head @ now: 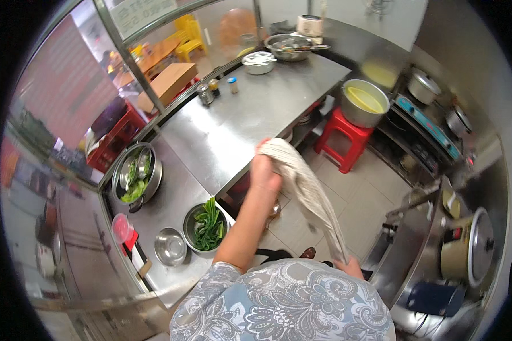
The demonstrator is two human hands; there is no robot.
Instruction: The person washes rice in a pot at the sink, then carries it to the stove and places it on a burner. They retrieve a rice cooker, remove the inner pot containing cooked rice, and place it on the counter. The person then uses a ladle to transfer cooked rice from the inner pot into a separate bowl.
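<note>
A cream-coloured cloth (pixel 305 181) stretches between my two hands over the tiled floor. My left hand (pixel 265 168) grips its upper end, close to the front edge of the steel worktop (pixel 234 132). Low and to the right, beside my patterned shirt, my right hand (pixel 350 267) holds the other end, its fingers partly hidden. Left of my forearm, a bowl of leafy greens (pixel 207 230) stands on the counter next to a bare metal bowl (pixel 170 247).
A large pot (pixel 155 174) holds greens and smaller bowls. Ahead, a pot of yellowish liquid (pixel 365 102) rests on a red plastic stool (pixel 345 143). Stove burners (pixel 429 125) line the right wall. A lidded cooker (pixel 465 251) stands at my right. Shakers (pixel 213 87) sit by the window frame.
</note>
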